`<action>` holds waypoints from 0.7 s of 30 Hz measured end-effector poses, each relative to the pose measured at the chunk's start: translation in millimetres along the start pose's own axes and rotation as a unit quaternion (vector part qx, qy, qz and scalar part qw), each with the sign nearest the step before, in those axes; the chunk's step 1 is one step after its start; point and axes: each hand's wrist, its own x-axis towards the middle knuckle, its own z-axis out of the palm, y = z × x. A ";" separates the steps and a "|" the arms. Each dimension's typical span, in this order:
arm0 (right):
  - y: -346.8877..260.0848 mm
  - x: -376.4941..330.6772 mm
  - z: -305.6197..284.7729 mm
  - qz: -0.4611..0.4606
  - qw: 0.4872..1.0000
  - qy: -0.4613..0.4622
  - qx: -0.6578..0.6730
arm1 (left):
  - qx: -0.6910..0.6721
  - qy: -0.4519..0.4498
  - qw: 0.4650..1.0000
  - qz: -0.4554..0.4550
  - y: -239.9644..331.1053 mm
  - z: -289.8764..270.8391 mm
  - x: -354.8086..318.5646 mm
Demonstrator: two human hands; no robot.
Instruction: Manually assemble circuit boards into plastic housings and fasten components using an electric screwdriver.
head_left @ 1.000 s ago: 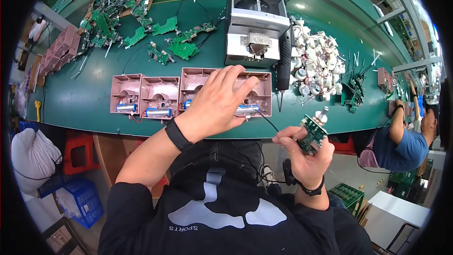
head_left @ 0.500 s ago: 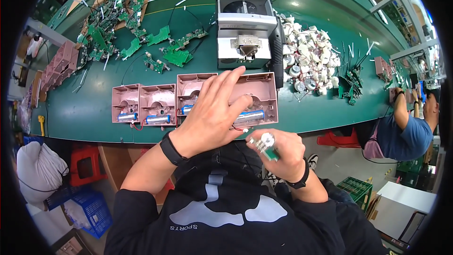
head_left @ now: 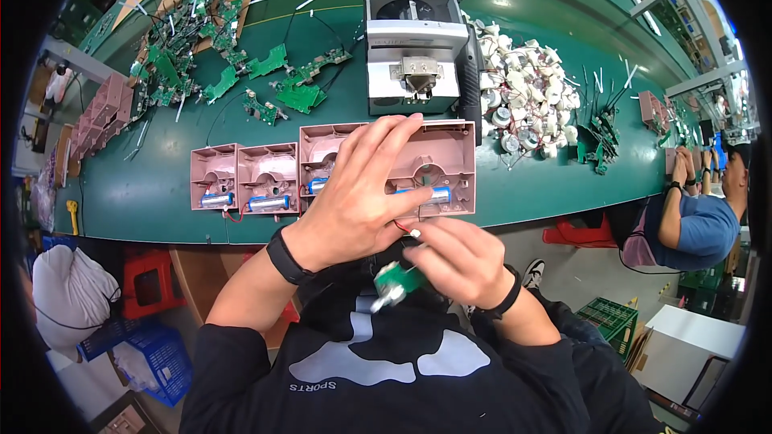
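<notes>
green bench point(head_left: 145, 193) | pink housings point(head_left: 269, 162) near front edge | silver machine point(head_left: 414, 40) behind | white parts point(head_left: 527, 96) heaped right | circuit boards point(head_left: 301, 96) left

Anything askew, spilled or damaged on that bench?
No spill or damage shows, the pink housings included. Untidiest is the heap of green circuit boards at left, wires tangled; the white parts right of the grey machine lie jumbled.

On a green counter point(head_left: 145, 193), the left-hand grip point(head_left: 354, 197) lies spread over a pink plastic housing point(head_left: 452, 153), thumb tip near a blue-wrapped battery point(head_left: 440, 194). The right-hand grip point(head_left: 465, 264) holds a blurred green circuit board point(head_left: 394, 280), fingertips beside a white wire connector point(head_left: 415, 233). Beyond the housing, a grey machine point(head_left: 414, 40) stands between heaped circuit boards point(head_left: 169, 64) and piled white wired parts point(head_left: 527, 92).
</notes>
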 end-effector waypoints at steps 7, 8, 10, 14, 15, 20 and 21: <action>27.1 -46.8 -0.1 0.015 0.990 0.133 0.041 | -0.013 0.015 1.000 -0.005 -0.4 -10.2 -4.2; 30.3 -47.6 -0.4 0.202 0.966 0.142 0.073 | -0.012 0.014 1.000 -0.007 3.3 -11.1 -4.2; 43.5 -45.6 2.9 0.382 0.907 0.146 0.104 | -0.010 0.004 1.000 -0.004 11.1 -11.9 -3.4; 77.6 -48.1 16.5 0.464 0.817 0.000 0.344 | -0.027 -0.007 1.000 -0.006 6.0 -10.1 -8.9; 83.1 -52.0 17.9 0.486 0.778 -0.012 0.397 | -0.034 -0.009 0.999 -0.010 4.6 -9.5 -10.3; 79.5 -55.4 31.1 0.393 0.805 -0.102 0.432 | -0.070 -0.022 0.997 -0.017 3.7 1.7 -12.2; 78.8 -57.1 33.6 0.394 0.804 -0.103 0.433 | -0.070 -0.018 0.997 -0.018 2.8 3.2 -11.6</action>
